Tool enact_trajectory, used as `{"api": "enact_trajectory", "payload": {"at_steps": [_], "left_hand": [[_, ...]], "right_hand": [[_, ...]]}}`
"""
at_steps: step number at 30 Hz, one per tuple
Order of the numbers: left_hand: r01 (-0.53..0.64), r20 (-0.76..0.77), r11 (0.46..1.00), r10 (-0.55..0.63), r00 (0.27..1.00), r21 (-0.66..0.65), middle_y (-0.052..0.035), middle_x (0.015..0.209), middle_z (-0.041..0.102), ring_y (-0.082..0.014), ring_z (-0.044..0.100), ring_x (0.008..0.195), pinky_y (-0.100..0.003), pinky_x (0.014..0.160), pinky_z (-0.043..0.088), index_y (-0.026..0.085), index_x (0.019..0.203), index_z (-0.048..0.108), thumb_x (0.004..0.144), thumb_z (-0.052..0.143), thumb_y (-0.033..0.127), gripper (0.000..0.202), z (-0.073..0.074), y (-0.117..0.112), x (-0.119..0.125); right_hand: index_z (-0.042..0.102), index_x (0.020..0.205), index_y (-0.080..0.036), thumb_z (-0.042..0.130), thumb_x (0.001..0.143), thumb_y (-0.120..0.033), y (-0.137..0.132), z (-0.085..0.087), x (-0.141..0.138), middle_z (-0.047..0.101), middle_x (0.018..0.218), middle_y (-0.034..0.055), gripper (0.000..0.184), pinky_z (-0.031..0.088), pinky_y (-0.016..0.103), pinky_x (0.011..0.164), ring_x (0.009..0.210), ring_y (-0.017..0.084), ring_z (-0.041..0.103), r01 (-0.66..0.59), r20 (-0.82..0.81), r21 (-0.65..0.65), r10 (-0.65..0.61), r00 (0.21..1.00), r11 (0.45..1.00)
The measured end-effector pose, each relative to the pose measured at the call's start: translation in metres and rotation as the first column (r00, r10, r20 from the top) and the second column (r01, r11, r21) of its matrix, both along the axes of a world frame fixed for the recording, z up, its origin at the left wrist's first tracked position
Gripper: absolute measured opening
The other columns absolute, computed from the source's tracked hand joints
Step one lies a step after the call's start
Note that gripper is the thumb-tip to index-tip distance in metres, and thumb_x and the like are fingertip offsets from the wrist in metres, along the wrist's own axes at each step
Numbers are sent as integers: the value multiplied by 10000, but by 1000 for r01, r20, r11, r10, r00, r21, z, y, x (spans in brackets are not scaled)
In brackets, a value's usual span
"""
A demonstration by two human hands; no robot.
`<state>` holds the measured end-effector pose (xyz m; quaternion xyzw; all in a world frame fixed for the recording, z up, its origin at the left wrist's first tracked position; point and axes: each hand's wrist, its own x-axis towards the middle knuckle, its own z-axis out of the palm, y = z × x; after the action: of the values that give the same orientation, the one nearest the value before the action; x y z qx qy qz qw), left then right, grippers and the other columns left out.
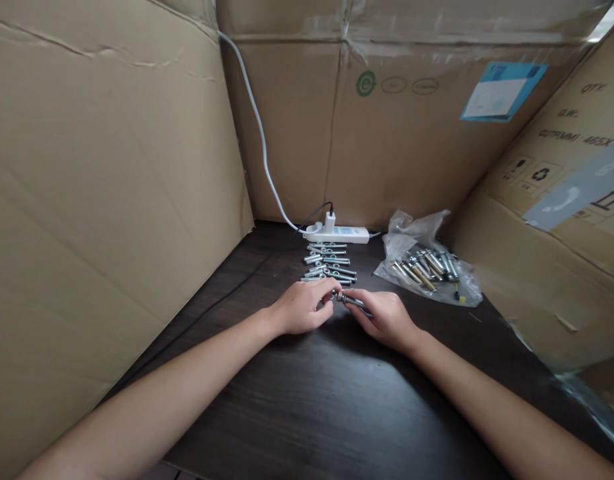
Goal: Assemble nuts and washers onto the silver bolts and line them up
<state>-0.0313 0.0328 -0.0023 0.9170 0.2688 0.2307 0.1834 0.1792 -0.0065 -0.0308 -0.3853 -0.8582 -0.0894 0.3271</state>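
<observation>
1. Cardboard closes in on three sides of my workspace: a creased sheet [111, 200] on the left of the frame, a taped carton [387, 133] at the back and a printed carton [561, 233] leaning in from the right. The dark wood-grain tabletop [311, 400] lies bare and open only in the lower centre, between my forearms.
2. My left hand [301, 308] and right hand [387, 319] meet at the centre of the frame, just above the tabletop. Both grasp one metal bolt [347, 300]: the left with curled fingers pinching its left end, the right wrapped round the shank.
3. The bolt's long axis runs nearly level across the frame, dipping slightly toward the lower right. Its thicker, ringed end points to my left hand.
4. Just behind my fingers, a stack of shiny silver bolts [329, 263] lies side by side, each set crosswise like the one I hold.
5. To the right of centre, a crumpled clear plastic bag [427, 267] holds loose silver and brass-toned fasteners.
6. At the back edge lies a smooth white power strip [339, 234], and its white cable [259, 127] climbs the corner.
</observation>
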Motion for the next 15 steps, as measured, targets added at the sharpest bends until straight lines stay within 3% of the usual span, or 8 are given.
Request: {"api": "enact_trajectory", "payload": {"at_steps": [4,8,15], "left_hand": [[3,-52,1000,-2,999,22,4,770,586,-124,525,680,-229,642,396,187,844,557,808,447,161,118,0,1,0],[-65,29,997,64,998,49,4,826,575,-120,522,693,-229,652,412,198,1004,520,820,450,177,198,1,0,0],[4,2,998,-5,1000,66,0,847,572,-126,532,724,-228,662,415,193,1035,502,815,452,166,227,3,-1,0]], "right_hand": [[571,1056,-171,496,894,-266,0,1,0,712,818,53,202,478,232,606,637,147,658,14,-11,6,-14,1000,1000],[574,1043,-175,485,901,-280,1,0,1,711,784,51,199,475,230,590,610,146,653,23,-19,-2,-24,1000,1000],[565,1064,-174,494,896,-261,1,-1,1,715,846,57,202,477,236,606,648,151,663,1,2,1,-1,1000,1000]]}}
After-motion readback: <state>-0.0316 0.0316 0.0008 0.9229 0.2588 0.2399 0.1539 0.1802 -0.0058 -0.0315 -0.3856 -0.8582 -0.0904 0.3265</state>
